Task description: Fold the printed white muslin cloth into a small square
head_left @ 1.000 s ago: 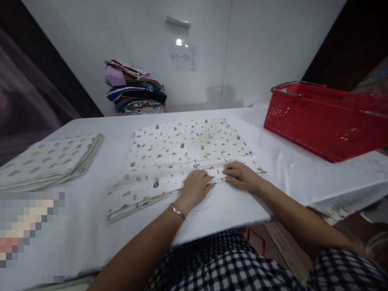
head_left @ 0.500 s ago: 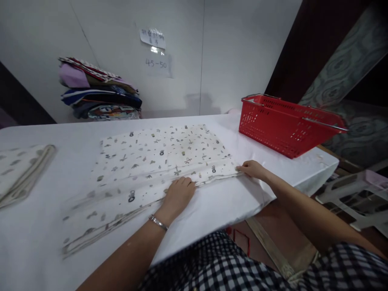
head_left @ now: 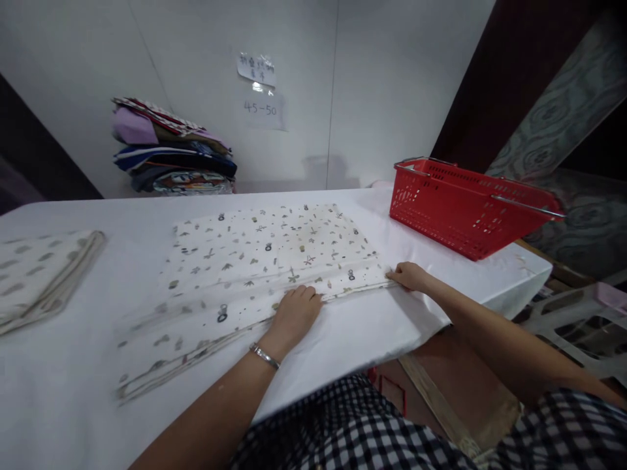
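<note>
Printed cloth (head_left: 264, 254) – matt, soft; basket (head_left: 460, 209) – red plastic, glossy; tablecloth (head_left: 353, 333) – white, matt.

Both arms reach forward, the left hand (head_left: 294, 312) pressed flat palm-down, the right hand (head_left: 410, 276) flat with fingers extended.

hands (head_left: 294, 310): 2 | printed cloth (head_left: 255, 261): 1 | red basket (head_left: 465, 209): 1 | wall notes (head_left: 255, 68): seemingly 2
</note>
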Demonstrator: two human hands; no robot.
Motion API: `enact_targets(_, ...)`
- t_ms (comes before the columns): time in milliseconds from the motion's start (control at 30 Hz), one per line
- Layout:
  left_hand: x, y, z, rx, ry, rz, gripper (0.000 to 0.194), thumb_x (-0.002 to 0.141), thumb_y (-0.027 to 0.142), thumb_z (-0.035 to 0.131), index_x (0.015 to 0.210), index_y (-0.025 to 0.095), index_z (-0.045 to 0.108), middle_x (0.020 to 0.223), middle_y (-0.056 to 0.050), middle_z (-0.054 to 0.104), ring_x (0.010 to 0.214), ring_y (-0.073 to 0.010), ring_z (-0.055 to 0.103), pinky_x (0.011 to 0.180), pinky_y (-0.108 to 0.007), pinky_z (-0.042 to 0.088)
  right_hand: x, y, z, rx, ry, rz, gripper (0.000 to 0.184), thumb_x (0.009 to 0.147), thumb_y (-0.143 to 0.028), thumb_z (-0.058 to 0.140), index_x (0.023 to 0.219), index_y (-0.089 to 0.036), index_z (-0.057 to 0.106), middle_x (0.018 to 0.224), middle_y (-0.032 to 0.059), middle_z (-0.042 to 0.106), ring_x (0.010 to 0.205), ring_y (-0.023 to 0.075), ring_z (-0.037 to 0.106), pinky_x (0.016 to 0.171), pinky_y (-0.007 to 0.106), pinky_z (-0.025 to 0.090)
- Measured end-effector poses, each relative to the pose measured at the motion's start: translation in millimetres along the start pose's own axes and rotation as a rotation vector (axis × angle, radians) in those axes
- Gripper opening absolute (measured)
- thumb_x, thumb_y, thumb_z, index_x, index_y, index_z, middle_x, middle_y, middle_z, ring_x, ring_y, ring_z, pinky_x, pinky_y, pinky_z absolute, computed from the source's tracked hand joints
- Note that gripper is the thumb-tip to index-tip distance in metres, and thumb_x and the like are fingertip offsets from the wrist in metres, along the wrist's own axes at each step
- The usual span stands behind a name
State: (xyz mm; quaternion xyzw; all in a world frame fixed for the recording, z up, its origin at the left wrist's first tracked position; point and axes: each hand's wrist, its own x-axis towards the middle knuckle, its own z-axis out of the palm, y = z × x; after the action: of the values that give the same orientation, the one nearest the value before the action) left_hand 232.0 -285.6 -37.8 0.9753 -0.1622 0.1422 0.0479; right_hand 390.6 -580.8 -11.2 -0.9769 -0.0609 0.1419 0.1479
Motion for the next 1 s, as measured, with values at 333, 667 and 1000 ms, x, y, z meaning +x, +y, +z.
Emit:
enact_targets(333,-7,-1,-11.8,-0.098,-0.051,-0.047,0.03,0.078,0.004,0.046,0.101,0.019,0.057,0.096,-0.006,0.056,0.093,-0.0204,0.049,0.08,-0.035,0.04,-12,-6,-2,0.242,0.01,0.024,0.022,0.078,-0.035,0.056,0.065,-0.017,0.051,0.057,0.0024,0.058,0.057,0.0153,0.058,0.051,0.024,0.043)
enact_targets(667,-6,8,-12.3,0.007,-0.079,-0.264,0.029,0.073,-0.005,0.041,0.087,0.016,0.056,0.094,-0.007,0.056,0.092,-0.0226,0.05,0.078,-0.036,0.038,-23,-1,-18,1.099,-0.074,-0.064,0.038,0.071,-0.031,0.068,0.104,-0.025,0.05,0.064,-0.0044,0.057,0.051,0.0102,0.056,0.049,0.02,0.047)
enact_targets(1000,-51,-27,-24.8,0.129,-0.109,-0.485,0.031,0.079,-0.002,0.038,0.092,0.017,0.058,0.097,-0.007,0.058,0.094,-0.0232,0.051,0.078,-0.037,0.038,-10,7,-14,1.362,-0.146,-0.144,0.035,0.065,-0.03,0.077,0.097,-0.023,0.065,0.083,0.0021,0.063,0.058,0.0105,0.055,0.053,0.02,0.053)
